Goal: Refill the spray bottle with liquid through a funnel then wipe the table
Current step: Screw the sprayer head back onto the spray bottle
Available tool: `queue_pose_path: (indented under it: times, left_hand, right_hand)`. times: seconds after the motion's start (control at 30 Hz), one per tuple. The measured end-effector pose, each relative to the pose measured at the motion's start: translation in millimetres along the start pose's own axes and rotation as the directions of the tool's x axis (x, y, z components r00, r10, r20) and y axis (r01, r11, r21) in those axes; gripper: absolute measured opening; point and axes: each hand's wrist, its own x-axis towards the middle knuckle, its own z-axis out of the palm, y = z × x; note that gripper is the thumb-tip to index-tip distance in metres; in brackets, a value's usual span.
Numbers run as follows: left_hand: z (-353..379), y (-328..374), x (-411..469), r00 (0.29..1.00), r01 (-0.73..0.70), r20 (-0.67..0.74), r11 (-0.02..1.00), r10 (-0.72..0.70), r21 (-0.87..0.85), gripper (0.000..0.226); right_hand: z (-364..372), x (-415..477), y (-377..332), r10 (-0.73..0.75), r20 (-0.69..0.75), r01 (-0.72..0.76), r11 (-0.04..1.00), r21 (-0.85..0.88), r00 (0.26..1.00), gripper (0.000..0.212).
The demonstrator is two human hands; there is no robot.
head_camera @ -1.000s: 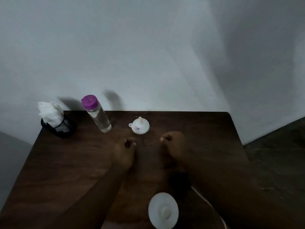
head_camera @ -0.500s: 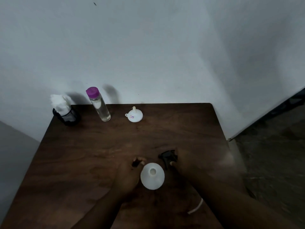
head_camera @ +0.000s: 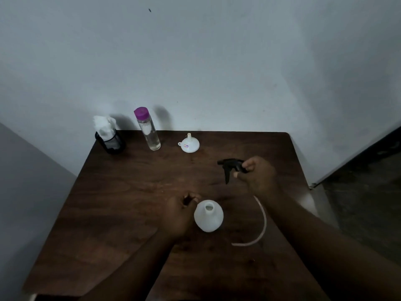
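Right hand (head_camera: 258,177): pinches the black spray head (head_camera: 231,167), held aside with its tube (head_camera: 261,222) trailing, so the neck is free for the funnel (head_camera: 189,144).
Left hand (head_camera: 178,213): fingers curled beside the spray bottle (head_camera: 208,216); a real grip I cannot tell.
Bottle look: white, upright, mouth open, on the table (head_camera: 130,192), near its middle.

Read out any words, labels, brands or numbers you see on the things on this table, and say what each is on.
Sticker on the white funnel: red and blue marks, too small and blurred to read.
Clear bottle with purple cap, white spray bottle, black trigger head: no text visible.
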Motion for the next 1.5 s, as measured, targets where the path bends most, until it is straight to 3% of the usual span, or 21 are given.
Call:
queue_pose_path:
  times: [0.1,0.23,0.43,0.6,0.93,1.1,1.5]
  left_hand:
    - [-2,20,-1,0.996,-0.067,-0.050,0.997,0.069,0.044,0.023]
    - [-4,36,-6,0.945,-0.305,-0.029,0.910,0.326,0.281,0.017]
    - [3,32,-29,0.852,-0.495,0.050,0.769,0.522,0.405,0.011]
    - [8,1,-34,0.898,-0.424,0.085,0.802,0.431,0.420,0.028]
    - [19,-1,-28,0.907,-0.394,0.056,0.793,0.418,0.464,0.015]
    - [19,5,-19,0.914,-0.379,0.032,0.822,0.405,0.426,0.014]
    - [23,0,-16,0.958,-0.264,-0.016,0.905,0.286,0.333,0.016]
  right_hand:
    - [-25,-1,-32,0.051,0.013,-0.053,0.972,0.230,0.999,0.040]
    - [-43,-4,-59,0.117,0.034,-0.119,0.866,0.486,0.993,0.046]
    - [-48,-1,-65,0.259,0.047,-0.236,0.769,0.594,0.965,0.047]
    - [-50,0,-57,0.321,0.017,-0.269,0.762,0.589,0.947,0.046]
    - [-55,-1,-59,0.358,0.069,-0.314,0.692,0.651,0.931,0.030]
    - [-54,2,-62,0.386,0.099,-0.352,0.671,0.652,0.917,0.053]
    - [-37,0,-54,0.401,0.034,-0.336,0.715,0.614,0.916,0.057]
